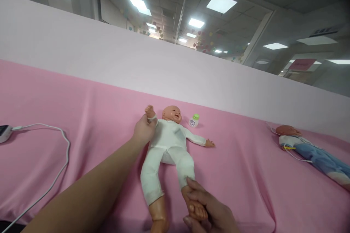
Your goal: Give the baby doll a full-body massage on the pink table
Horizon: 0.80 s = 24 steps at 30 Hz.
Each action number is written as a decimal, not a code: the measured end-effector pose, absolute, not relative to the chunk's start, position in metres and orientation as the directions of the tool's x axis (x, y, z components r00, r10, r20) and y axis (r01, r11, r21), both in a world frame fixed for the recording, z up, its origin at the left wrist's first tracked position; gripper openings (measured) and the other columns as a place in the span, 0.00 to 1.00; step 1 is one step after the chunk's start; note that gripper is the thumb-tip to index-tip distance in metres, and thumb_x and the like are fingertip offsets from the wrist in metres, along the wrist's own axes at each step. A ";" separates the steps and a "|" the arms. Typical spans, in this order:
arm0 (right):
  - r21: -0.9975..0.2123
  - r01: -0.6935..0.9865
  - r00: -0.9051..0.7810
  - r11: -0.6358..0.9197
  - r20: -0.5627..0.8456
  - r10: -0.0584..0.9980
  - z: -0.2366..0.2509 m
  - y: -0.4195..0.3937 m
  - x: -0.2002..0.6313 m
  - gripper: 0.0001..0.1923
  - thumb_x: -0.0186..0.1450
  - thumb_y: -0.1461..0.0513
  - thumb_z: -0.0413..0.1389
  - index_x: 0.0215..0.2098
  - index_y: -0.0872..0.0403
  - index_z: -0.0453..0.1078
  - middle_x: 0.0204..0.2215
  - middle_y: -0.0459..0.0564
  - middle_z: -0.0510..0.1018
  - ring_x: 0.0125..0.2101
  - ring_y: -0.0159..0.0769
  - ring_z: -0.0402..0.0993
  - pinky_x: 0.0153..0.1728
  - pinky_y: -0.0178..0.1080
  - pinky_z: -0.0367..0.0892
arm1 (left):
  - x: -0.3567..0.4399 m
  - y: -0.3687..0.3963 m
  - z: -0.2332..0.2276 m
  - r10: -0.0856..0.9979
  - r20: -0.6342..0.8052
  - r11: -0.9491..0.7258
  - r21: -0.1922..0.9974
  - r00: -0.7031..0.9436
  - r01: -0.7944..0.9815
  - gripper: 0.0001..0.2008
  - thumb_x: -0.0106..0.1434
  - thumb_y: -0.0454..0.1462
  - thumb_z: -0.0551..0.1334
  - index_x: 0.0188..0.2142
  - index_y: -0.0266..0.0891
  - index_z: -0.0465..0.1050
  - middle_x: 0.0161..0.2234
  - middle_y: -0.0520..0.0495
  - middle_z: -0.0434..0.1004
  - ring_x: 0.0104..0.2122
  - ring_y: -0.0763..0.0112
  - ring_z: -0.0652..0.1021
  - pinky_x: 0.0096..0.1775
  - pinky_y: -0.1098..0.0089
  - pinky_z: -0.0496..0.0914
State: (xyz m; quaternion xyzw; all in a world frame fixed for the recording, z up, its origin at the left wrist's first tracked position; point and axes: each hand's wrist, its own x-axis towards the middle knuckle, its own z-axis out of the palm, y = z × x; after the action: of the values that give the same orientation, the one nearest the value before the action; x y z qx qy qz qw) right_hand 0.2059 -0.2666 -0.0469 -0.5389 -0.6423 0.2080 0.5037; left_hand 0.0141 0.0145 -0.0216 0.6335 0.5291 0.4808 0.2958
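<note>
A baby doll (168, 136) with a cloth body in white lies face up on the pink sheet, its head toward the wall. My left hand (145, 130) is closed around the doll's raised arm, just below its small plastic hand. Down at the near end, my right hand (209, 207) has its fingers and thumb around the doll's lower leg and foot (197, 209). The doll's other arm stretches out on the sheet, and its other leg (155, 185) lies untouched. Close to the doll's head stands a small bottle (194, 121) with a green cap.
Pink sheet (109, 116) covers the surface up to a white wall (164, 65) with glass above. At right lies a second doll (314, 151) in blue and white with thin tubing. A white device (5, 133) with a long white cable (67, 149) is at left.
</note>
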 end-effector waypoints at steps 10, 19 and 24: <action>-0.795 0.523 0.132 0.307 0.431 0.892 -0.004 -0.205 0.189 0.16 0.65 0.59 0.64 0.51 0.47 0.78 0.60 0.57 0.77 0.62 0.52 0.73 0.55 0.49 0.77 | 0.027 -0.015 -0.015 0.700 0.337 -0.708 0.217 0.629 0.672 0.35 0.70 0.46 0.55 0.73 0.37 0.55 0.73 0.38 0.55 0.72 0.39 0.54 0.69 0.41 0.50; -0.870 0.392 0.164 0.298 0.385 0.908 -0.007 -0.183 0.183 0.17 0.64 0.59 0.65 0.51 0.47 0.77 0.64 0.57 0.74 0.65 0.53 0.68 0.59 0.52 0.74 | 0.024 -0.009 -0.015 0.701 0.289 -0.713 0.267 0.652 0.648 0.34 0.69 0.46 0.58 0.73 0.53 0.56 0.74 0.44 0.53 0.73 0.39 0.52 0.68 0.38 0.49; -0.799 0.496 0.140 0.340 0.460 0.877 -0.012 -0.218 0.200 0.18 0.65 0.60 0.65 0.53 0.47 0.77 0.62 0.58 0.75 0.63 0.53 0.70 0.58 0.51 0.75 | 0.016 0.002 -0.019 0.782 0.393 -0.618 0.589 0.484 0.521 0.29 0.71 0.48 0.57 0.69 0.46 0.64 0.69 0.43 0.66 0.68 0.48 0.65 0.66 0.52 0.60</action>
State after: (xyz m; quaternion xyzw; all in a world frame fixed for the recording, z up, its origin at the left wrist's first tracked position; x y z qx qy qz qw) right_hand 0.2003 -0.2183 -0.0116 -0.5447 -0.6300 0.1821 0.5226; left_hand 0.0160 0.0024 -0.0189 0.8380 0.3885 0.3269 0.1998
